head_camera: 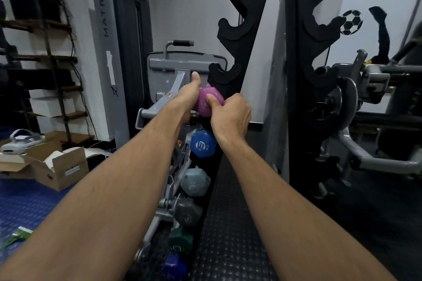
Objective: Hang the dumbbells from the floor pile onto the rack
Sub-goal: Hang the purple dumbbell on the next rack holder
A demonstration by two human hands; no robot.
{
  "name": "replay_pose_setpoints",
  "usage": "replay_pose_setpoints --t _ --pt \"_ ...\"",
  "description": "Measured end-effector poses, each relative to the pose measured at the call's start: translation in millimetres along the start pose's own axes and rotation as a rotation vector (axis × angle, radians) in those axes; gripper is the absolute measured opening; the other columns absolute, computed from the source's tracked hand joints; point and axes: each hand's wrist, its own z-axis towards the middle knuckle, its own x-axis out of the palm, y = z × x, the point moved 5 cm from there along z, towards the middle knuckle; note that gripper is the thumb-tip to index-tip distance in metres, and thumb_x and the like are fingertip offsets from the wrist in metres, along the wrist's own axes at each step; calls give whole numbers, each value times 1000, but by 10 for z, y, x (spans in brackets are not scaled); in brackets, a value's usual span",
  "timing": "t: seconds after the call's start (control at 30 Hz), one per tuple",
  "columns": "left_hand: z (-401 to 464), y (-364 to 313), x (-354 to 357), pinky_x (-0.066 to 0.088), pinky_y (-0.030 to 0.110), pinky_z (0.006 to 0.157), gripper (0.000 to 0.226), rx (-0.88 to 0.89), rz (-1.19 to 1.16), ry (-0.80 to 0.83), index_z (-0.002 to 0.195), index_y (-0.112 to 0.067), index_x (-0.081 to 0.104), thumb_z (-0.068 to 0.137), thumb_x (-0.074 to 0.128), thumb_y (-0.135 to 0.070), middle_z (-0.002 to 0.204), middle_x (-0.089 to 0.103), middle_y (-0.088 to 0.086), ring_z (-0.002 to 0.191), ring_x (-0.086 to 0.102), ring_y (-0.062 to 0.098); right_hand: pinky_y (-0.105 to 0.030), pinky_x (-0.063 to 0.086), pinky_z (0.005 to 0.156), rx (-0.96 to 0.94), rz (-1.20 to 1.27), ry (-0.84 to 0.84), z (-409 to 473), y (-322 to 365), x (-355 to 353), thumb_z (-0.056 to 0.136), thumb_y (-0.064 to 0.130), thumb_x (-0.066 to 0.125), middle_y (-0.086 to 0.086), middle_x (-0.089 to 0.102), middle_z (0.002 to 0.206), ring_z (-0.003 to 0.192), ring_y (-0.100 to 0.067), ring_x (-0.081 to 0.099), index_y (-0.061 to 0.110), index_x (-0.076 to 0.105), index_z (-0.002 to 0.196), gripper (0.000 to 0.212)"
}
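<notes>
Both my hands hold a purple dumbbell [206,100] against the black rack [230,29], at the cradle just below the lowest empty hook. My left hand [189,96] wraps its left side with the thumb pointing up. My right hand [229,114] grips its right side, thumb pressed on the purple head. Below it hang a blue dumbbell [202,143], a light grey one [195,182], a dark grey one [187,212], a green one [180,240] and a dark blue one [174,267]. The upper hooks are bare.
A second black rack upright [303,52] stands to the right, with a grey plate-loaded machine [365,102] behind it. A grey Matrix machine [118,52] stands at left. An open cardboard box [57,166] lies on the blue floor [27,207]. Black studded matting [228,223] runs beside the rack.
</notes>
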Motion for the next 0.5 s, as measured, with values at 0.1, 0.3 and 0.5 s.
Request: replay_pose_setpoints --t 0.1,0.3,0.5 --pt "55 3 10 52 30 68 71 23 -2 54 115 -10 61 99 25 -70 97 69 8 83 67 18 -18 27 46 38 -6 29 43 -13 -20 88 53 74 -2 68 92 67 -8 53 9 67 102 47" --pt "86 90 69 55 42 96 65 142 20 75 89 -18 69 100 28 -68 88 72 9 97 71 28 -20 30 45 8 -22 57 78 -41 -34 84 56 76 -3 69 80 64 -13 58 9 71 88 48" --pt "113 122 97 48 31 65 30 115 -135 67 78 -17 61 100 49 -34 60 60 -1 59 56 17 -23 40 59 -163 -91 83 67 3 -121 88 44 77 5 59 84 72 -9 55 14 58 100 38"
